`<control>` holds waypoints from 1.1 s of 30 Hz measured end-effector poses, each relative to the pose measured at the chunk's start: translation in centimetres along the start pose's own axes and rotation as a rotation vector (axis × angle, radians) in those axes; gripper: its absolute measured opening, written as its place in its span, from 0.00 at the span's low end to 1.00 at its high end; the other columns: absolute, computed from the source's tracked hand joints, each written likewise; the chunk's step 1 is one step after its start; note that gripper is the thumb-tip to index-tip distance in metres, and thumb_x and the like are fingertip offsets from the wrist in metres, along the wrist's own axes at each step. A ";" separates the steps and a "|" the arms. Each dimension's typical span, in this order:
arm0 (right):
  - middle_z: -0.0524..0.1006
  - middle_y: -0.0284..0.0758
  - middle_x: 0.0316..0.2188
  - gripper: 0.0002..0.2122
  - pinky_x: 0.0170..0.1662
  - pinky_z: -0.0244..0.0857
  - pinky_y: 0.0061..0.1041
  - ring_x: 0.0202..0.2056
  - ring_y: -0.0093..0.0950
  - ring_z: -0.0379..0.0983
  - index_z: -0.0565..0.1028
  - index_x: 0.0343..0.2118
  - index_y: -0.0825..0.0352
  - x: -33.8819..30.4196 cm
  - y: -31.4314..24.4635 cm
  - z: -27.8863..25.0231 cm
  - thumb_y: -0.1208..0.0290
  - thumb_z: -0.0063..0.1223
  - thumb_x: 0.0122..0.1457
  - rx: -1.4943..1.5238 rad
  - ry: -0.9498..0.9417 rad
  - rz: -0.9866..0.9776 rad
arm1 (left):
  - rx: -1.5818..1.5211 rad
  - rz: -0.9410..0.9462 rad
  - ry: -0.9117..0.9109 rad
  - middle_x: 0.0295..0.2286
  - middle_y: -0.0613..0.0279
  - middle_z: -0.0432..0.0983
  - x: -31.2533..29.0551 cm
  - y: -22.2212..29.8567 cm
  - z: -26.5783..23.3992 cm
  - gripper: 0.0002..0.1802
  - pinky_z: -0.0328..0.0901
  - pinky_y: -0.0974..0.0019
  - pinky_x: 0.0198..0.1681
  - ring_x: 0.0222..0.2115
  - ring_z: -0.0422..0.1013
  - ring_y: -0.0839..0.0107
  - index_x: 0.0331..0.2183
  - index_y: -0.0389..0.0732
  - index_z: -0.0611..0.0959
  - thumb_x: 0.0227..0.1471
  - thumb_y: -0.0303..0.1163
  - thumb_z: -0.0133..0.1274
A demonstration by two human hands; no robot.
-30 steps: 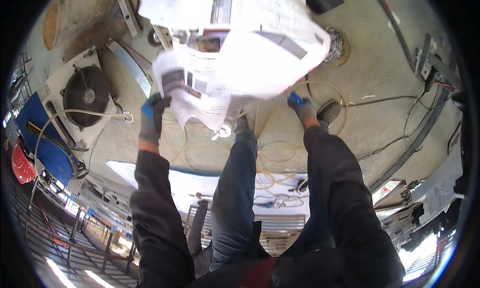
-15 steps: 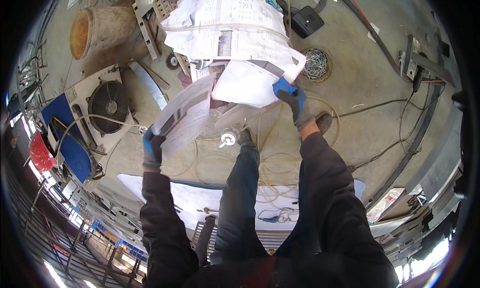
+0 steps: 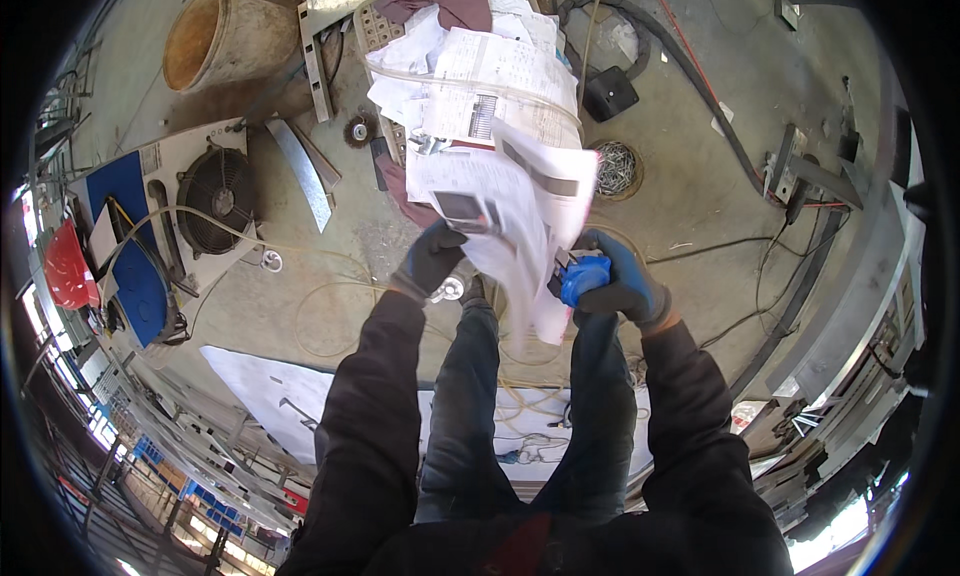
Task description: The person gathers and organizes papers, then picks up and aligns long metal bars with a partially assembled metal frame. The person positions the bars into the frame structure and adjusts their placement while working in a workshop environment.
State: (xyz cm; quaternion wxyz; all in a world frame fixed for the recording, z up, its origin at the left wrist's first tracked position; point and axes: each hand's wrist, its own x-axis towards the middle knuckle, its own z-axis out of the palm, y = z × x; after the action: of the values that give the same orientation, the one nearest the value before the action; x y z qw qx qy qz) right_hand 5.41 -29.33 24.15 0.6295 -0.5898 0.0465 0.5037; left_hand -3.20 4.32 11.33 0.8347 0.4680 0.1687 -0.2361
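Loose printed paper sheets (image 3: 515, 211), partly blurred by motion, are spread between my two gloved hands above a paper-covered stand. My left hand (image 3: 432, 259), in a dark glove, is closed at the left lower edge of a sheet with a dark picture on it. My right hand (image 3: 622, 281), in a grey and blue glove, is closed at the lower right of the sheets. A bright blue piece (image 3: 585, 279) with a dark part shows at its fingers; its kind I cannot make out. More printed drawings (image 3: 490, 71) lie on the stand beyond.
A tub of nails or screws (image 3: 618, 169) stands right of the papers. To the left are a dirty bucket (image 3: 190, 46), a fan unit (image 3: 215, 198) and a red helmet (image 3: 70, 266). Hoses and cables (image 3: 700, 241) cross the floor. A white sheet (image 3: 270, 386) lies near my feet.
My left hand has moved right and inward, bringing its sheets against the others. My right hand has come nearer to me, with the pink-edged papers now hanging beside it.
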 end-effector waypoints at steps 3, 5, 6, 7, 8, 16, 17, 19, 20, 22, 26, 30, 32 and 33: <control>0.76 0.32 0.44 0.34 0.52 0.68 0.25 0.45 0.23 0.72 0.71 0.54 0.69 1.5 -1.9 -0.4 0.71 0.71 0.40 0.200 -0.145 -0.063 | 0.088 0.168 -0.072 0.47 0.60 0.78 1.0 -2.4 1.0 0.19 0.70 0.67 0.53 0.48 0.74 0.70 0.50 0.39 0.80 0.56 0.21 0.55; 0.76 0.37 0.50 0.37 0.58 0.68 0.30 0.50 0.29 0.74 0.68 0.60 0.70 3.0 -2.1 -0.7 0.69 0.70 0.43 0.315 -0.236 -0.117 | 0.095 0.125 -0.054 0.47 0.61 0.78 2.0 -2.1 1.3 0.20 0.70 0.67 0.54 0.49 0.74 0.70 0.50 0.40 0.80 0.55 0.22 0.58; 0.75 0.39 0.52 0.37 0.59 0.67 0.33 0.52 0.33 0.73 0.66 0.61 0.71 3.9 -2.0 -0.9 0.70 0.68 0.45 0.452 -0.198 -0.010 | 0.095 0.085 -0.047 0.47 0.61 0.78 2.7 -1.5 1.4 0.21 0.70 0.68 0.54 0.50 0.74 0.70 0.51 0.40 0.80 0.54 0.23 0.59; 0.74 0.41 0.55 0.38 0.61 0.66 0.36 0.54 0.36 0.73 0.65 0.62 0.72 4.8 -1.8 -1.2 0.70 0.67 0.46 0.580 -0.151 0.097 | 0.096 0.065 -0.033 0.47 0.62 0.78 3.4 -0.8 1.7 0.22 0.70 0.68 0.53 0.50 0.73 0.70 0.51 0.40 0.79 0.54 0.23 0.59; 0.73 0.43 0.57 0.38 0.62 0.66 0.39 0.56 0.39 0.72 0.63 0.64 0.72 5.5 -1.5 -1.5 0.71 0.66 0.47 0.681 -0.058 0.229 | -0.006 0.041 -0.060 0.48 0.61 0.78 4.0 0.1 1.9 0.23 0.69 0.67 0.55 0.51 0.73 0.68 0.53 0.40 0.78 0.55 0.23 0.57; 0.75 0.41 0.52 0.26 0.62 0.64 0.37 0.55 0.35 0.72 0.68 0.58 0.73 11.7 -0.6 -6.3 0.72 0.57 0.55 0.635 -0.188 -0.175 | -0.547 -0.017 0.109 0.49 0.54 0.77 5.7 6.3 0.8 0.19 0.67 0.59 0.57 0.50 0.74 0.62 0.50 0.34 0.78 0.57 0.27 0.51; 0.77 0.40 0.49 0.23 0.58 0.67 0.35 0.51 0.33 0.74 0.71 0.55 0.73 12.7 -1.1 -7.0 0.71 0.58 0.56 0.404 -0.115 -0.251 | -0.439 0.046 0.154 0.46 0.54 0.79 6.2 6.7 0.0 0.16 0.70 0.61 0.53 0.46 0.76 0.63 0.47 0.34 0.79 0.56 0.27 0.53; 0.79 0.37 0.44 0.19 0.52 0.72 0.30 0.44 0.30 0.77 0.73 0.51 0.73 13.8 -2.7 -8.6 0.71 0.58 0.58 0.175 0.174 -0.256 | -0.308 0.025 0.380 0.46 0.51 0.78 8.0 7.4 -2.0 0.19 0.75 0.59 0.46 0.42 0.78 0.58 0.50 0.36 0.77 0.55 0.22 0.54; 0.79 0.37 0.43 0.18 0.49 0.73 0.28 0.42 0.29 0.78 0.74 0.50 0.73 14.1 -3.6 -9.3 0.71 0.59 0.58 0.085 0.354 -0.170 | -0.305 0.093 0.388 0.43 0.51 0.79 9.1 7.4 -2.7 0.19 0.75 0.59 0.46 0.41 0.78 0.58 0.49 0.34 0.77 0.54 0.21 0.55; 0.79 0.33 0.41 0.19 0.44 0.73 0.26 0.39 0.24 0.76 0.73 0.52 0.70 14.6 -5.9 -10.4 0.74 0.62 0.58 -0.052 0.555 -0.252 | -0.207 0.100 0.444 0.44 0.52 0.80 11.8 7.3 -3.9 0.21 0.74 0.60 0.46 0.40 0.78 0.59 0.50 0.31 0.77 0.54 0.23 0.56; 0.79 0.36 0.38 0.20 0.37 0.73 0.28 0.34 0.25 0.77 0.73 0.52 0.66 18.3 -9.9 -8.5 0.72 0.62 0.56 -0.391 0.734 -0.536 | -0.253 0.125 0.533 0.39 0.58 0.82 17.1 4.8 -4.0 0.17 0.72 0.63 0.42 0.36 0.78 0.64 0.47 0.34 0.81 0.53 0.25 0.59; 0.80 0.50 0.44 0.25 0.47 0.72 0.42 0.44 0.51 0.77 0.72 0.56 0.63 27.0 -11.4 -4.0 0.61 0.63 0.57 -1.210 0.858 -0.697 | -0.205 0.061 0.601 0.35 0.61 0.82 19.0 3.0 -4.9 0.15 0.70 0.62 0.35 0.29 0.76 0.67 0.44 0.38 0.83 0.53 0.28 0.62; 0.75 0.43 0.56 0.22 0.52 0.70 0.40 0.51 0.50 0.75 0.67 0.63 0.54 31.7 -10.9 -2.5 0.63 0.47 0.65 -1.246 0.703 -0.601 | 0.041 0.027 0.735 0.35 0.62 0.82 19.2 3.6 -6.2 0.15 0.69 0.63 0.34 0.30 0.76 0.68 0.46 0.40 0.83 0.58 0.33 0.58; 0.72 0.45 0.58 0.21 0.52 0.71 0.41 0.54 0.48 0.73 0.68 0.61 0.55 33.1 -9.9 -2.1 0.66 0.44 0.64 -1.254 0.644 -0.514 | 0.136 0.011 0.674 0.37 0.59 0.83 18.7 4.2 -6.8 0.14 0.71 0.62 0.37 0.34 0.78 0.65 0.46 0.42 0.83 0.61 0.35 0.55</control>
State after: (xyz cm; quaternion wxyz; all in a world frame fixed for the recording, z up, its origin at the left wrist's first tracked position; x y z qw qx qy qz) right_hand 29.51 -9.82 8.83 0.2283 -0.9484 -0.2067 0.0755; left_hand 14.24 7.65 1.40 0.7002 0.5752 0.4164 -0.0745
